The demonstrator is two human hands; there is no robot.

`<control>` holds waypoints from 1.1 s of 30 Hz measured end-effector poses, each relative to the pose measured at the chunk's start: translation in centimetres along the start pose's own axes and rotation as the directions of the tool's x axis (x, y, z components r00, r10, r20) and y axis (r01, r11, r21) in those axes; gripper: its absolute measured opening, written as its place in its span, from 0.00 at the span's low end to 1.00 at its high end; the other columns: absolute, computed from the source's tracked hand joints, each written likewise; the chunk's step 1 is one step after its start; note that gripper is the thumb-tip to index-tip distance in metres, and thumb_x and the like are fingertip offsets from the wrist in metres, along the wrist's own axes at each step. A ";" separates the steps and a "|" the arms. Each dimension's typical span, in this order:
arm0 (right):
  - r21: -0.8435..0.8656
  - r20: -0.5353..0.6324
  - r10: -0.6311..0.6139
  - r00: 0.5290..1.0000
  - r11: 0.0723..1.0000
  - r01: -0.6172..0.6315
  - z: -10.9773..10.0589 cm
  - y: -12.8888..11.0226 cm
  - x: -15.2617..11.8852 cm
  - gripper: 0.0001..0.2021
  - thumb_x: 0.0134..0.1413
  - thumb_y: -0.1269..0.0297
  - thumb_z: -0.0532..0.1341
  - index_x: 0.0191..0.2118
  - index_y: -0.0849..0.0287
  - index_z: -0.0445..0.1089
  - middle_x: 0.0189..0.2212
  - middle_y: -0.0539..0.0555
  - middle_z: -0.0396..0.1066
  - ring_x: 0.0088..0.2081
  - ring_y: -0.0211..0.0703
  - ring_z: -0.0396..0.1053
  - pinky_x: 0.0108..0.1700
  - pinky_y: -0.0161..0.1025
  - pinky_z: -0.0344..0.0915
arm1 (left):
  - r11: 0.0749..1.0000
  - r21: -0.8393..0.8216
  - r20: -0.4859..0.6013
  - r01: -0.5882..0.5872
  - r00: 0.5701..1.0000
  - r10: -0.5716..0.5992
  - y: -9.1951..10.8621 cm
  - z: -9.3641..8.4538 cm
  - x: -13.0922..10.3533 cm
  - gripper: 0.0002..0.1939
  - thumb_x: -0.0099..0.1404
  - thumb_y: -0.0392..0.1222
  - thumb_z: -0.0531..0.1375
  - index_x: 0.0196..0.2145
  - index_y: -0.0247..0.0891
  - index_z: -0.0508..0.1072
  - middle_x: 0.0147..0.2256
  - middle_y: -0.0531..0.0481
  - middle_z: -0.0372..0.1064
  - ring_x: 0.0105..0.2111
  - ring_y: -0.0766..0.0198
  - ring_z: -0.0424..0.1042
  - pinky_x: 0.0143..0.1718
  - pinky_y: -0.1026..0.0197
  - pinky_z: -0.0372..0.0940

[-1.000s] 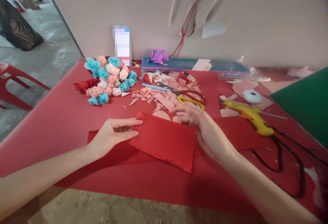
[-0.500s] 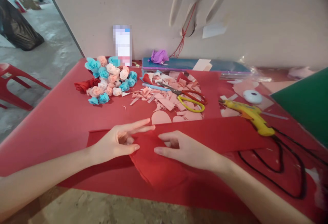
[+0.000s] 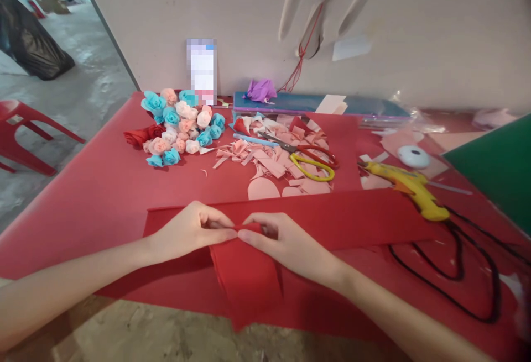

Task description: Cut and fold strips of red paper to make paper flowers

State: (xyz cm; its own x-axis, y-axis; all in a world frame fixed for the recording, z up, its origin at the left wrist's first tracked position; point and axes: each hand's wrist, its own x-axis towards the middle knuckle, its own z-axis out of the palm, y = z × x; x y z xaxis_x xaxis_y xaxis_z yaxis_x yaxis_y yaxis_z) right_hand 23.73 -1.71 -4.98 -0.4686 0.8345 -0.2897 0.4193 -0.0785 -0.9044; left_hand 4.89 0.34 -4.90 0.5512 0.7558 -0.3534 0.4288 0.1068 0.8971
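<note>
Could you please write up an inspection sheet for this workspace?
Surface: red table, partly covered by a long red strip
Things in hand: red paper, hanging below the fingers
Clutter: pink scraps with scissors on top; paper flowers grouped at left
Hands: left hand and right hand pinch the paper
Cables: black cord, looped near a yellow glue gun
Surroundings: red stool, black bag

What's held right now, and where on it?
A piece of red paper, pinched along its upper edge between the fingers of the left hand and right hand; the rest hangs below them.
</note>
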 end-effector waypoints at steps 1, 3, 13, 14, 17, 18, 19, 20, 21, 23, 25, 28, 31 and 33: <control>-0.066 -0.016 -0.022 1.000 0.998 0.021 0.1 -0.1 0.1 0.15 0.53 0.54 0.55 0.27 0.61 0.69 0.20 0.47 0.63 0.22 0.32 0.58 0.23 0.32 0.54 | 0.999 0.039 0.024 -0.005 1.000 0.004 0.0 0.0 -0.1 0.11 0.56 0.44 0.59 0.26 0.34 0.76 0.22 0.53 0.70 0.21 0.69 0.65 0.21 0.69 0.56; -0.117 -0.007 -0.042 0.999 0.992 0.041 0.1 -0.4 0.1 0.16 0.54 0.57 0.54 0.23 0.61 0.69 0.16 0.46 0.58 0.20 0.31 0.54 0.22 0.31 0.50 | 0.995 0.092 0.058 -0.026 0.998 0.020 0.1 0.0 -0.3 0.11 0.56 0.44 0.59 0.26 0.33 0.76 0.21 0.53 0.69 0.20 0.70 0.63 0.21 0.69 0.54; 0.130 -0.054 0.114 0.992 0.986 -0.106 -2.2 -0.1 -0.9 0.11 0.46 0.58 0.62 0.22 0.59 0.74 0.13 0.47 0.67 0.15 0.31 0.61 0.19 0.29 0.57 | 0.999 -0.042 0.028 0.004 1.000 -0.003 1.0 -1.1 -0.2 0.07 0.55 0.41 0.61 0.27 0.36 0.77 0.23 0.52 0.74 0.23 0.67 0.71 0.25 0.68 0.65; 0.134 -0.076 0.103 0.992 0.987 -0.092 -2.5 -0.1 -0.9 0.10 0.45 0.59 0.62 0.21 0.58 0.74 0.13 0.47 0.67 0.15 0.31 0.61 0.19 0.30 0.58 | 0.997 -0.080 0.017 0.008 1.000 -0.007 1.0 -1.3 0.0 0.07 0.55 0.41 0.61 0.26 0.36 0.77 0.22 0.52 0.74 0.22 0.66 0.72 0.26 0.68 0.66; 0.068 -0.210 -0.010 0.978 0.997 0.025 -3.2 -0.6 -0.9 0.08 0.44 0.60 0.63 0.20 0.55 0.75 0.14 0.47 0.69 0.16 0.33 0.64 0.19 0.32 0.61 | 0.984 -0.174 -0.092 -0.047 0.995 0.031 0.5 -1.6 0.4 0.09 0.57 0.42 0.60 0.24 0.35 0.76 0.22 0.50 0.74 0.23 0.64 0.73 0.29 0.64 0.69; 0.012 -0.282 -0.079 0.956 0.996 0.085 -3.4 -0.9 -1.1 0.08 0.44 0.60 0.64 0.20 0.54 0.75 0.15 0.48 0.70 0.17 0.35 0.65 0.20 0.33 0.62 | 0.976 -0.192 -0.143 -0.102 0.987 0.075 0.3 -1.6 0.5 0.09 0.57 0.43 0.59 0.27 0.35 0.76 0.25 0.49 0.75 0.26 0.63 0.75 0.32 0.63 0.70; -0.061 -0.363 -0.156 0.919 0.988 0.144 -3.5 -1.3 -1.3 0.08 0.44 0.59 0.64 0.21 0.53 0.75 0.16 0.48 0.71 0.18 0.37 0.66 0.20 0.34 0.63 | 0.964 -0.193 -0.184 -0.180 0.972 0.145 0.0 -1.6 0.5 0.09 0.57 0.44 0.60 0.32 0.36 0.76 0.31 0.47 0.76 0.31 0.61 0.75 0.36 0.61 0.70; -0.151 -0.434 -0.246 0.867 0.968 0.199 -3.6 -1.7 -1.7 0.07 0.45 0.58 0.64 0.22 0.52 0.75 0.17 0.48 0.72 0.19 0.39 0.68 0.21 0.35 0.65 | 0.951 -0.167 -0.205 -0.260 0.953 0.225 -0.2 -1.5 0.5 0.14 0.56 0.44 0.61 0.39 0.37 0.74 0.39 0.46 0.75 0.38 0.59 0.74 0.40 0.59 0.69; -0.259 -0.458 -0.357 0.815 0.930 0.262 -3.6 -2.1 -2.1 0.07 0.48 0.58 0.63 0.24 0.51 0.76 0.19 0.48 0.73 0.21 0.41 0.70 0.22 0.36 0.66 | 0.937 -0.108 -0.204 -0.333 0.930 0.307 -0.4 -1.3 0.4 0.21 0.54 0.44 0.63 0.46 0.39 0.70 0.46 0.45 0.71 0.45 0.57 0.71 0.45 0.56 0.67; -0.449 -0.343 -0.578 0.740 0.793 0.412 -3.3 -2.3 -3.2 0.08 0.53 0.58 0.59 0.30 0.48 0.76 0.26 0.48 0.76 0.28 0.42 0.73 0.29 0.36 0.70 | 0.882 0.099 -0.159 -0.461 0.867 0.471 -0.7 -1.0 -0.1 0.32 0.51 0.41 0.66 0.54 0.42 0.62 0.55 0.45 0.61 0.54 0.54 0.62 0.53 0.52 0.59; -0.521 -0.120 -0.701 0.703 0.648 0.556 -2.8 -1.6 -4.2 0.10 0.57 0.61 0.56 0.38 0.46 0.74 0.36 0.46 0.76 0.34 0.39 0.74 0.37 0.34 0.71 | 0.771 0.345 -0.117 -0.536 0.790 0.602 -0.9 -0.9 -0.8 0.27 0.55 0.35 0.61 0.53 0.41 0.62 0.53 0.45 0.63 0.55 0.56 0.60 0.57 0.49 0.53; -0.534 0.086 -0.718 0.691 0.553 0.640 -2.1 1.1 -5.3 0.14 0.59 0.69 0.52 0.48 0.51 0.69 0.43 0.48 0.73 0.43 0.37 0.71 0.46 0.31 0.68 | 0.593 0.534 -0.007 -0.603 0.698 0.717 -1.3 -1.1 -1.6 0.18 0.58 0.24 0.50 0.41 0.39 0.70 0.38 0.49 0.72 0.43 0.64 0.68 0.58 0.50 0.51; -0.537 0.140 -0.664 0.735 0.572 0.620 -1.7 4.1 -5.8 0.15 0.60 0.72 0.50 0.49 0.57 0.69 0.44 0.53 0.73 0.45 0.36 0.70 0.49 0.30 0.66 | 0.512 0.563 0.173 -0.648 0.699 0.694 -1.9 -1.0 -1.8 0.19 0.58 0.22 0.46 0.33 0.37 0.72 0.29 0.51 0.72 0.34 0.66 0.69 0.54 0.54 0.56; -0.537 0.138 -0.651 0.747 0.584 0.608 -1.7 5.3 -6.0 0.15 0.60 0.72 0.50 0.47 0.58 0.70 0.42 0.55 0.74 0.44 0.37 0.70 0.48 0.30 0.66 | 0.457 0.576 0.307 -0.678 0.698 0.647 -2.4 -0.5 -1.8 0.19 0.59 0.24 0.45 0.40 0.34 0.72 0.37 0.47 0.74 0.41 0.62 0.69 0.54 0.56 0.57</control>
State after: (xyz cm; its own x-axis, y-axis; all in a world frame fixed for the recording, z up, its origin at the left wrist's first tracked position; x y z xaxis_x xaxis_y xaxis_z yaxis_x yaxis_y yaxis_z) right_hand 30.05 -6.19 -7.49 -0.7304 0.5988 0.3287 0.3775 0.7548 -0.5364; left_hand 2.53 -0.95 -6.24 0.8819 0.3980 0.2528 0.2349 -0.8358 0.4963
